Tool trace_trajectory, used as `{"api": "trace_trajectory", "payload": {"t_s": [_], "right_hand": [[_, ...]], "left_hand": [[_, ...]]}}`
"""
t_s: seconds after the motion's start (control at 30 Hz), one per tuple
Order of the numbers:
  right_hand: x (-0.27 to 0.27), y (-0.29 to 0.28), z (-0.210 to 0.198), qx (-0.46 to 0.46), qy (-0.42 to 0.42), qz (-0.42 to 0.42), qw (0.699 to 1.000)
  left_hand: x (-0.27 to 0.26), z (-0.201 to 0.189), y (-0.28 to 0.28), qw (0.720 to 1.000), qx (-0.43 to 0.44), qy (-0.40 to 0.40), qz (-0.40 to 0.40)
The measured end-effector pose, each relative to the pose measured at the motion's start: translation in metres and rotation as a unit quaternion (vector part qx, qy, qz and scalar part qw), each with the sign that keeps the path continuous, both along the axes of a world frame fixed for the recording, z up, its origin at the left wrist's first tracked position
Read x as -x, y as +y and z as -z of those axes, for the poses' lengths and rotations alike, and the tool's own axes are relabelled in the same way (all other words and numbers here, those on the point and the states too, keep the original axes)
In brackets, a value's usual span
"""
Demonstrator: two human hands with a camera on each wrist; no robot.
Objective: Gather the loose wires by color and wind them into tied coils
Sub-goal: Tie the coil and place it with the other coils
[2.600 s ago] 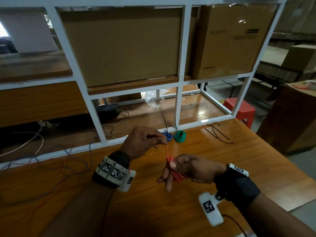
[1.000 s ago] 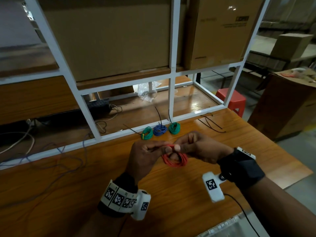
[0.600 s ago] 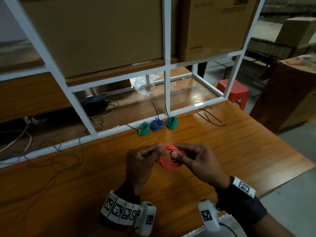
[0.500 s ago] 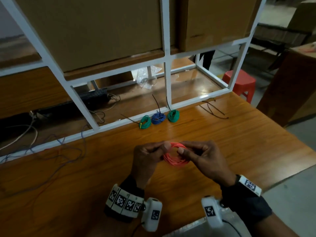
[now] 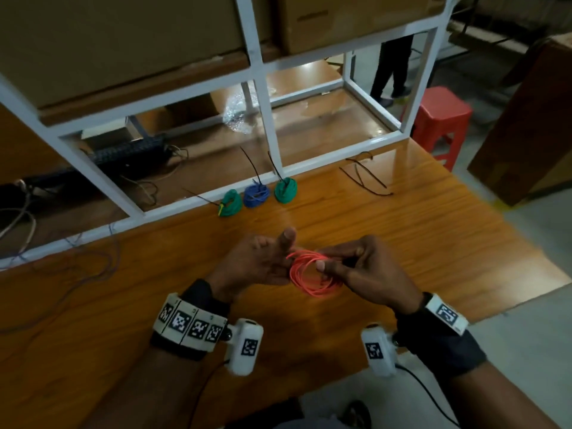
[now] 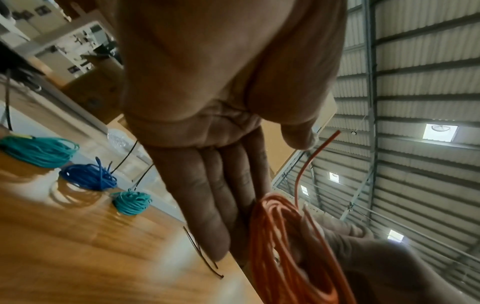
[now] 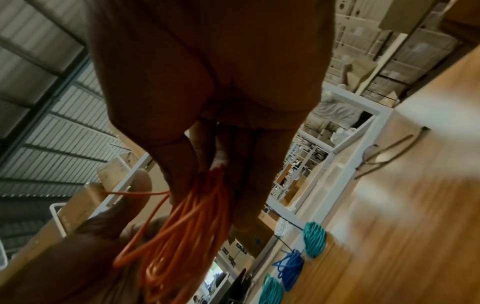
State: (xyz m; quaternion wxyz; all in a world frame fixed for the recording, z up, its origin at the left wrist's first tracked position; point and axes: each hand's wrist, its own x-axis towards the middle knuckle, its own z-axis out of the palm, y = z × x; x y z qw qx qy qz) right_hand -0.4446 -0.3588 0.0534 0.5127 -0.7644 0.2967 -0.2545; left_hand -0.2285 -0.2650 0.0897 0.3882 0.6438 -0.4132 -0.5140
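Orange wire coil (image 5: 312, 275) sits between my 2 hands, above the bench (image 5: 402, 243) and not touching it. My right hand (image 5: 368, 270) pinches the loops together on their right side, thumb on top and fingers curled under. My left hand (image 5: 257, 261) has its fingers straight alongside the left edge of the coil, thumb up; it supports the loops rather than gripping them. In the left wrist view the loose end (image 6: 311, 156) sticks up free beside my thumb.

I judge the step to be closing this coil. To do it well I would keep the right pinch firm so the turns do not spring apart, catch the loose end with my left thumb and forefinger, and wrap it tightly across the bundle, or reach for 1 of the black ties (image 5: 365, 178) lying well apart on the far right of the bench. If the pinch slackens, the springy loops will likely fan out and need rewinding.

The bench is glossy orange-brown wood. At its far edge, just in front of a white frame (image 5: 269, 119), stand 3 finished coils in a row: a green coil (image 5: 230, 204), a blue coil (image 5: 255, 196) and a second green coil (image 5: 286, 190), each with a black tail sticking up behind it. Thin loose wires (image 5: 77, 267) trail over the left side. Cardboard boxes (image 5: 123, 32) fill the shelf above, and a red stool (image 5: 442, 119) stands on the floor beyond.
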Motion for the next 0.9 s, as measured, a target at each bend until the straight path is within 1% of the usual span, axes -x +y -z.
{"api": "trace_trajectory", "payload": {"t_s": [0.1,0.2,0.27,0.4,0.53,0.6,0.67,0.7,0.77,0.83,0.9], "right_hand": [[-0.012,-0.008,-0.005,0.029,0.030,-0.009,0.999],[-0.024,-0.022,-0.011,0.008,0.053,-0.006,0.999],[-0.028,-0.033,-0.017,-0.003,0.068,-0.001,0.998],[-0.035,-0.057,-0.021,-0.007,0.070,0.027,0.997],[-0.036,-0.084,-0.021,-0.021,0.056,0.013,0.998],[-0.037,-0.105,-0.013,-0.032,0.038,-0.001,0.999],[-0.032,-0.140,0.001,-0.043,0.043,0.044,0.997],[-0.029,-0.162,0.009,-0.014,0.070,0.085,0.994],[-0.019,-0.212,0.033,0.079,0.157,0.141,0.974],[-0.016,-0.250,0.052,0.124,0.242,0.142,0.952],[-0.014,-0.278,0.068,0.117,0.310,0.108,0.937]], "left_hand": [[-0.015,-0.002,-0.018,0.998,-0.028,-0.013,0.048],[-0.029,-0.001,-0.038,0.996,-0.016,-0.006,0.090],[-0.036,0.007,-0.048,0.996,0.004,0.017,0.087],[-0.036,0.022,-0.068,0.995,0.018,0.084,0.053],[-0.026,0.030,-0.089,0.994,0.034,0.101,-0.015],[-0.021,0.038,-0.099,0.992,0.033,0.111,-0.057],[-0.015,0.050,-0.108,0.982,0.019,0.125,-0.138],[-0.012,0.056,-0.112,0.974,0.011,0.126,-0.185],[0.000,0.065,-0.120,0.961,0.002,0.102,-0.258],[0.009,0.074,-0.127,0.950,-0.006,0.073,-0.304],[0.018,0.082,-0.140,0.934,-0.019,0.068,-0.351]]}}
